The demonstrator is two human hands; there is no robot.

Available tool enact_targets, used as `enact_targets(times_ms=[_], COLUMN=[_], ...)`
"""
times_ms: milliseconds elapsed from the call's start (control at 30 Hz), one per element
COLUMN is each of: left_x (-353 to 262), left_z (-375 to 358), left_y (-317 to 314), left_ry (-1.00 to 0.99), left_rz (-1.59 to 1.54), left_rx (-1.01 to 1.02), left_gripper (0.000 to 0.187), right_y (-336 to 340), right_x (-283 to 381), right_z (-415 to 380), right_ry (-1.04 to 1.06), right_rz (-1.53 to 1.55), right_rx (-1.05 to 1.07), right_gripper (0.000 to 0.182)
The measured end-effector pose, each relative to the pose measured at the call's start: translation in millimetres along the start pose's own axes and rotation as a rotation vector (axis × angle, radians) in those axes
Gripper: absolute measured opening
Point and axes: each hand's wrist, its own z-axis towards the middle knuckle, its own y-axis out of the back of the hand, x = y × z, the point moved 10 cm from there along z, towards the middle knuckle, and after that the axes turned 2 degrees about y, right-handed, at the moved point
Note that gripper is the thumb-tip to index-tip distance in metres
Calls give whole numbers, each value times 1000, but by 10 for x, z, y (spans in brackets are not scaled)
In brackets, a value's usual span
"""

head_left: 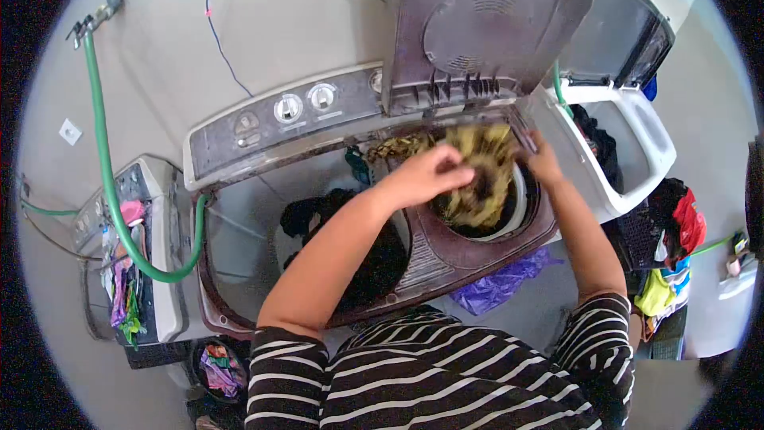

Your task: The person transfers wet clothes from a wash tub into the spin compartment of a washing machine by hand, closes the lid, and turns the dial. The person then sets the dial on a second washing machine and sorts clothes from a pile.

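A yellow-and-black patterned cloth (481,179), smeared by motion, hangs over the round spin tub (521,211) of a twin-tub washing machine (454,255). My left hand (430,173) is closed, its curled fingers and thumb at the cloth's left side. On the opposite side, my right hand (543,161) has its fingers bent at the cloth's right edge, near the tub's rim. More yellow-and-dark cloth (400,146) lies along the back of the machine, left of the spin tub. Dark wet clothes (362,259) sit in the wash tub on the left.
The spin lid (497,28) stands raised behind my hands. A green hose (95,127) runs into the wash tub's left side. Another machine (637,159) with its lid up stands at right, above piled clothes (672,287). A purple plastic bag (505,279) lies below the front edge.
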Motion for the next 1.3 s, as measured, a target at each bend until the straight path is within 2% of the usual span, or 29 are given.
enact_targets(times_ms=[33, 67, 100, 133, 200, 233, 300, 333, 467, 500, 700, 733, 800, 867, 900, 933, 967, 1033, 1067, 1133, 1300], left_x=[213, 443, 682, 987, 1811, 1714, 1710, 1736, 1849, 1887, 1917, 1866, 1787, 1722, 1776, 1866, 1945, 2110, 2222, 2397, 2458], left_z=[-12, -46, -100, -159, -171, -247, -447, -477, -656, -701, -1088, -1210, -1462, -1725, -1851, -1993, -2093, -2212, -2269, -2348, -2380], left_y=[54, 208, 362, 503, 637, 623, 623, 624, 674, 671, 630, 672, 747, 824, 840, 853, 861, 813, 764, 675, 659], left_ry=[-60, 49, 115, 182, 197, 200, 368, 372, 345, 350, 410, 408, 404, 430, 429, 474, 518, 536, 555, 595, 633], left_rz=[199, 243, 232, 220, 133, 137, 40, 44, 39, 38, 53, 45, 46, 87, 83, 118, 154, 120, 88, 27, 186], left_rx=[-134, -226, -336, -446, -539, -538, -559, -561, -629, -633, -522, -525, -502, -503, -502, -493, -488, -498, -496, -488, -496], left_gripper=[38, 39, 37, 35, 32, 32, 29, 29, 28, 28, 26, 26, 23, 23, 23, 23, 23, 24, 24, 25, 25], right_y=[-224, -356, -575, -861, -1244, -1465, -1807, -1973, -2188, -2198, -1781, -1481, -1008, -612, -539, -665, -817, -1110, -1279, -1650, -2197], right_x=[-554, -642, -830, -721, -93, -157, -174, -220, -184, -161, -231, -153, -672, -1053, -1181, -1330, -1434, -659, -838, -969, -2193], right_z=[31, -6, -103, -245, -381, -418, -458, -439, -325, -312, 46, 161, 407, 584, 552, 438, 296, -158, -347, -535, 294], right_ry=[5, 11, -90, -193, 157, 119, 210, 211, 348, 349, -113, -38, -118, 118, 118, 94, 72, 269, -18, 115, -37], right_rz=[-28, -55, 78, 211, -28, -53, -305, -299, -142, -140, 347, 499, 519, 252, 248, 95, -60, -365, -354, -806, -598], right_rx=[68, 137, 237, 338, 549, 565, 577, 579, 214, 220, 159, 74, -9, 27, 27, 208, 389, 599, 684, 717, 674], right_gripper=[36, 42, 46, 50, 57, 64, 68, 68, 63, 63, 34, 30, 31, 32, 32, 40, 54, 86, 104, 87, 70])
